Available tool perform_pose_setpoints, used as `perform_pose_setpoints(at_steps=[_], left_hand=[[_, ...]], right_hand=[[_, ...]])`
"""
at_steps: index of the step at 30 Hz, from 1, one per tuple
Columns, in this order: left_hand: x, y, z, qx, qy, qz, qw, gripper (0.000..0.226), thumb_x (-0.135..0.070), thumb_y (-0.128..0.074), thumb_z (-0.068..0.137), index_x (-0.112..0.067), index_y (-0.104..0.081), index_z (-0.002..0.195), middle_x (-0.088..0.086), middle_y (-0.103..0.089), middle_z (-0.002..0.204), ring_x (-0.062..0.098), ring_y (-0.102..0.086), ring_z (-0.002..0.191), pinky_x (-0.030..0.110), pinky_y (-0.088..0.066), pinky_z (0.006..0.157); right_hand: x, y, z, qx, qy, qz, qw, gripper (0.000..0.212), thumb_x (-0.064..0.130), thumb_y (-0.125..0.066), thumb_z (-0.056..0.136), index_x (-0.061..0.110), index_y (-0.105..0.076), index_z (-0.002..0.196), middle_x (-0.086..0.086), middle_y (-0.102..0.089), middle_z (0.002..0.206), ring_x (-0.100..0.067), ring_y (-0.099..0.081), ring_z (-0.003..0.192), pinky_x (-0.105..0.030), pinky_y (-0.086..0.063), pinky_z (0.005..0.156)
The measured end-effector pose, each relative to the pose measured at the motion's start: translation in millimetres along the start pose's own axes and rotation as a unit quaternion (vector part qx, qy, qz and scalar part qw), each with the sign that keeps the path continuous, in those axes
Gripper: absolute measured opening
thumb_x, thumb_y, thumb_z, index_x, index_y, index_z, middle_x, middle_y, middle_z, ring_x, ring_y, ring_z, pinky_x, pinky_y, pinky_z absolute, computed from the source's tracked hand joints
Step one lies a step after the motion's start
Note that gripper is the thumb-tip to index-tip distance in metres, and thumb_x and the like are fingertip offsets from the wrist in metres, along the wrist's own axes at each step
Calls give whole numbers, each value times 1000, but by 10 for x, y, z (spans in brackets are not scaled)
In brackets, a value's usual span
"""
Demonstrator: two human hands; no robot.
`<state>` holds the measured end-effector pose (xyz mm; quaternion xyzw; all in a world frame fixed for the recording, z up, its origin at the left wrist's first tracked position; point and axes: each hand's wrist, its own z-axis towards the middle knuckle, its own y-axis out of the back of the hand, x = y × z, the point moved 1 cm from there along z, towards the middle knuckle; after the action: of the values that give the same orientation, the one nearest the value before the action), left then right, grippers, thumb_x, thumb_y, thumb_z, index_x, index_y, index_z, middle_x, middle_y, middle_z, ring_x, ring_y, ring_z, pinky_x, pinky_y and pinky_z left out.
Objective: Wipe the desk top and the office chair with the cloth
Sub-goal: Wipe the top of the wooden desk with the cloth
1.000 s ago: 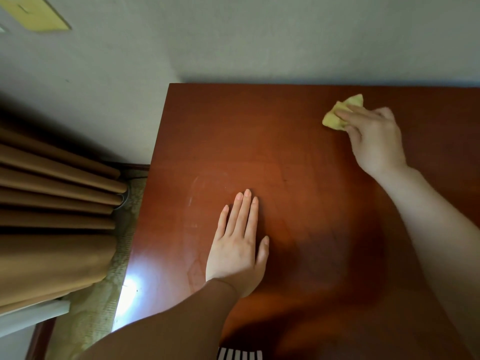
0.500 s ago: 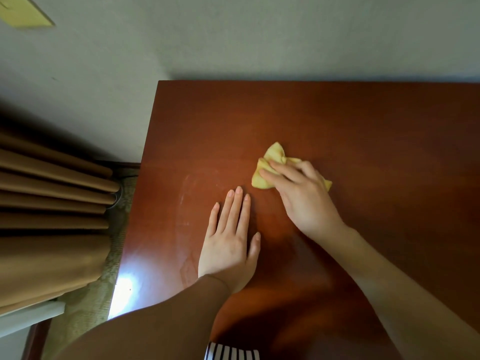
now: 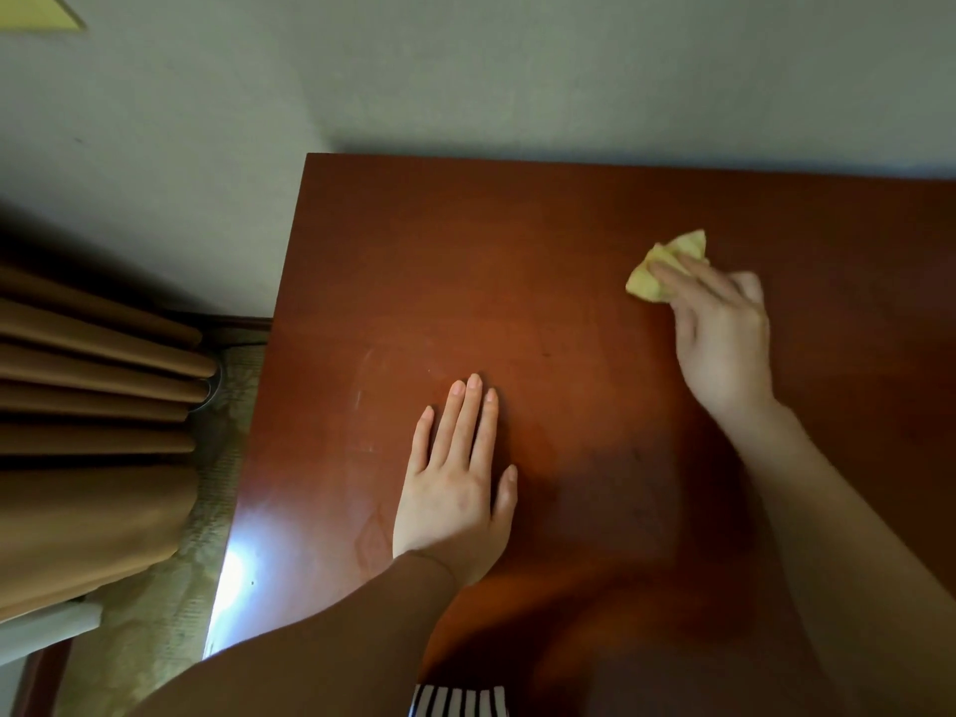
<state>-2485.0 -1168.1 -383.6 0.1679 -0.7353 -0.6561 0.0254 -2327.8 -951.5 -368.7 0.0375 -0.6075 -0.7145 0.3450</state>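
Again your right hand (image 3: 724,338), gripping the bunched yellow cloth (image 3: 662,274), swept from the middle of the desk top (image 3: 517,240) toward its far right; your left hand (image 3: 455,478) lay flat, fingers straight. Wiping continued.

A: Looking from where?
B: From head height, steeply down and forward onto the desk top (image 3: 517,261), close.
A: Facing which way?
B: Toward the wall (image 3: 517,69) at 12 o'clock, with the curtain (image 3: 93,406) at 9 and a striped garment (image 3: 460,701) at 6.
A: Shared with another view?
B: Only one wide-angle view.
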Motion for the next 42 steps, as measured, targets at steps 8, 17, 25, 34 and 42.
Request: perform_pose_setpoints(at_steps=[8,17,25,34,42], left_hand=[[-2,15,-1,2,-2,-5,1000,63,-40,-28,95,-8,-25,150,8,-19,157,24,-13,146,40,-10,116],[9,9,3,1,1,-6,1000,64,-40,-30,95,-9,-24,150,7,-18,158,21,-11,146,40,-10,117],[4,25,26,-5,-3,-5,1000,64,-40,-30,94,-8,-25,149,9,-20,157,23,-14,145,41,-10,117],[14,37,-3,6,6,-31,999,64,-43,-25,95,-14,-13,152,3,-9,159,16,-1,147,35,0,119],[5,46,-13,-17,11,-59,998,64,-39,-33,95,-13,-19,151,2,-12,159,13,-2,147,33,-1,119]], right_hand=[[85,-366,1012,12,-76,-16,997,40,7,-35,100,19,-56,131,1,-54,136,-35,-43,108,-36,-37,91],[639,-493,850,101,74,33,992,43,7,-44,95,25,-55,133,3,-46,144,-33,-44,120,-39,-34,94],[762,-239,-280,105,171,74,977,39,4,-63,87,20,-64,122,2,-59,130,-29,-56,111,-46,-46,86],[215,87,-608,102,168,26,980,44,-1,-70,79,17,-66,119,-1,-62,127,-28,-57,96,-45,-52,83],[34,-49,352,82,172,25,981,35,0,-60,88,8,-64,122,-11,-60,127,-39,-52,91,-45,-48,86]])
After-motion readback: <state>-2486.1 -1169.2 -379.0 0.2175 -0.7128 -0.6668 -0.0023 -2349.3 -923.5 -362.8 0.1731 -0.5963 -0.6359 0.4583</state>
